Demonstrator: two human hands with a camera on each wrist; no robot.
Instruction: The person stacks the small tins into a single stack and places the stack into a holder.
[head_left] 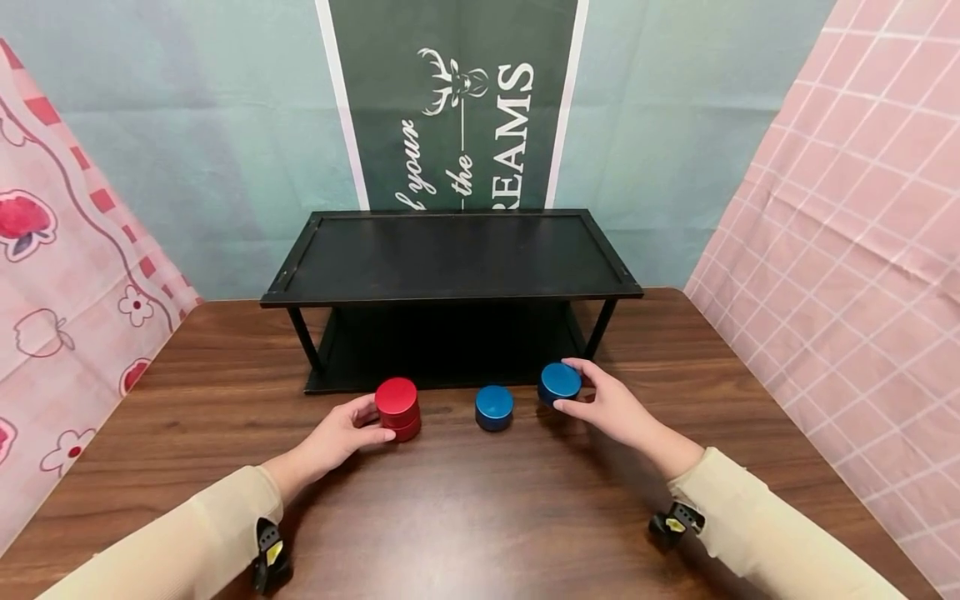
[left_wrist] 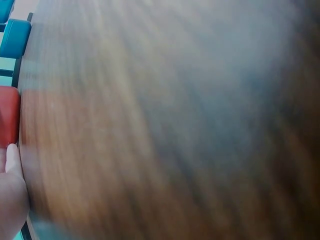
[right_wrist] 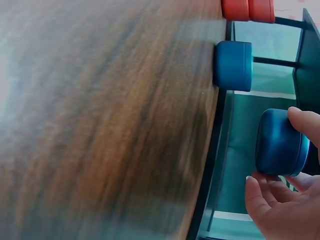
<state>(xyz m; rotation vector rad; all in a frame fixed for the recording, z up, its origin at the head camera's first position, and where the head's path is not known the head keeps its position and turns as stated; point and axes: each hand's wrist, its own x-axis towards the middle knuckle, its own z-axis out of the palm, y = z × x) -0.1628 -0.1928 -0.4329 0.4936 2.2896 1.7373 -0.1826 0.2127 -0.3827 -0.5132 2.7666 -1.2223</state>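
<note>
Two round red tins point(head_left: 397, 402) stand stacked on the table, the upper slightly offset from the lower. My left hand point(head_left: 337, 433) holds the stack from its left side, thumb at the front and fingers partly hidden behind. Raised off the table, a round blue tin point(right_wrist: 281, 142) is pinched between the thumb and fingers of my right hand point(head_left: 611, 404). Between the hands, a second blue tin point(head_left: 494, 408) sits on the table. In the left wrist view only part of the red tins point(left_wrist: 9, 117) and the left thumb show at the edge.
A black two-tier rack point(head_left: 450, 258) stands at the back of the wooden table point(head_left: 480, 517), its lower shelf just behind the tins. Patterned pink cloths hang left and right, and a green cloth point(head_left: 667, 125) hangs behind.
</note>
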